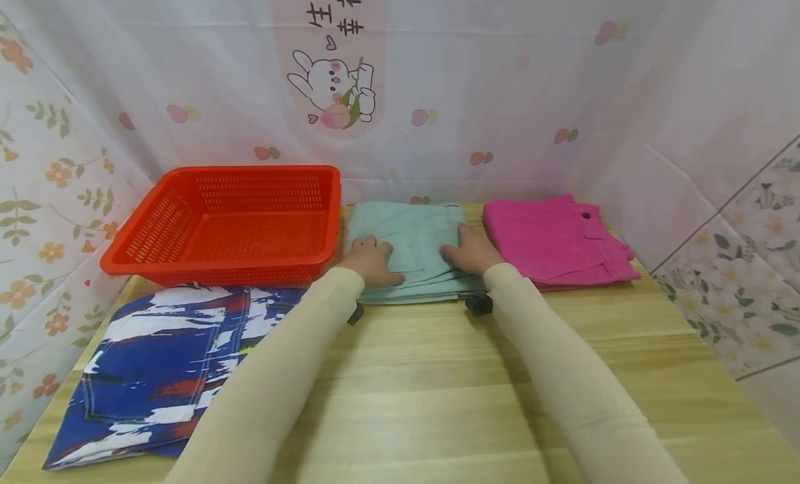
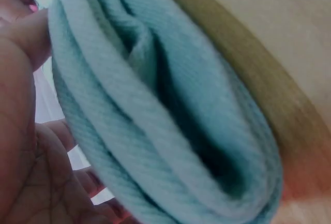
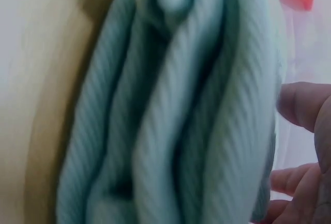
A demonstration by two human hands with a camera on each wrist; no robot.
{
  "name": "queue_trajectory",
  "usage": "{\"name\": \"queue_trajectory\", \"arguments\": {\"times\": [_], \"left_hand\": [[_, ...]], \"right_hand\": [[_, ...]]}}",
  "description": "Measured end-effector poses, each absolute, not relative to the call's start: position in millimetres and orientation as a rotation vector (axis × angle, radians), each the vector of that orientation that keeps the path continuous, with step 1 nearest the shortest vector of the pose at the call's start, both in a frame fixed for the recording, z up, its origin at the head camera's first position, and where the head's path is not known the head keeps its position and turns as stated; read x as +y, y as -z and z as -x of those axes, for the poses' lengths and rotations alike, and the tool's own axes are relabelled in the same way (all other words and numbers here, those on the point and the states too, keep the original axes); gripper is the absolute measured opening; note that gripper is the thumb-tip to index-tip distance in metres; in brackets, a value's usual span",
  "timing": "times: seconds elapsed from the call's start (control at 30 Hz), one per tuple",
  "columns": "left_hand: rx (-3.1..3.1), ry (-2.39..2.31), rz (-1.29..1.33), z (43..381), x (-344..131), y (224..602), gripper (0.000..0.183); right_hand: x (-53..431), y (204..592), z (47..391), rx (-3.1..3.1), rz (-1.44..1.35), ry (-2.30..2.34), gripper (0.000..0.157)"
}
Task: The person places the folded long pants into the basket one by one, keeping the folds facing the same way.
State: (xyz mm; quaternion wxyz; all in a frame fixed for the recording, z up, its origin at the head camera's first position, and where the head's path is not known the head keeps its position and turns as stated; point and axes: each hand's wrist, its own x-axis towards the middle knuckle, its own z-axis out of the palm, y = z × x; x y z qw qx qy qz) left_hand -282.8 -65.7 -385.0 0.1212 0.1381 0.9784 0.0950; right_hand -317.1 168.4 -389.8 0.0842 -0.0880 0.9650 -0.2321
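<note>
A folded stack of mint-green pants (image 1: 400, 227) lies on the table at the back middle, with a stitched pocket outline on top. My left hand (image 1: 373, 262) rests on its left part, fingers spread and thumb pointing inward. On the right part lies my right hand (image 1: 473, 251), its fingers touching the top near the edge. Both wrist views show the thick folded layers of the pants (image 2: 155, 110) from the near side, with the left palm (image 2: 31, 177) and the right fingers (image 3: 300, 105) against the upper face. Neither hand curls round the cloth.
A red plastic basket (image 1: 262, 237) stands at the back left. Folded pink pants (image 1: 556, 237) with a dark button lie to the right. Blue, white and red patterned pants (image 1: 156, 359) lie front left on the wooden table (image 1: 425, 394). Printed curtains (image 1: 475, 88) hang behind.
</note>
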Motion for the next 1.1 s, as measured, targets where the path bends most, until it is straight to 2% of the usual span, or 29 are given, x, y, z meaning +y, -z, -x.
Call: {"name": "queue_trajectory", "arguments": {"times": [0.43, 0.53, 0.73, 0.9, 1.1], "left_hand": [[2.82, -0.213, -0.405, 274, -65, 369, 0.073], [2.817, -0.21, -0.412, 276, -65, 371, 0.073], [2.819, -0.193, -0.423, 280, -66, 374, 0.074], [2.821, -0.18, -0.415, 281, -66, 375, 0.074], [2.814, -0.197, -0.417, 278, -66, 371, 0.074]], "right_hand": [[190, 388, 329, 2.675, 0.03, 0.871, 0.069], [196, 388, 331, 2.603, -0.021, 0.934, 0.062], [204, 391, 336, 2.259, -0.061, 1.277, 0.037], [208, 389, 337, 2.147, -0.072, 1.366, 0.02], [207, 383, 335, 2.178, -0.113, 1.348, 0.017]]}}
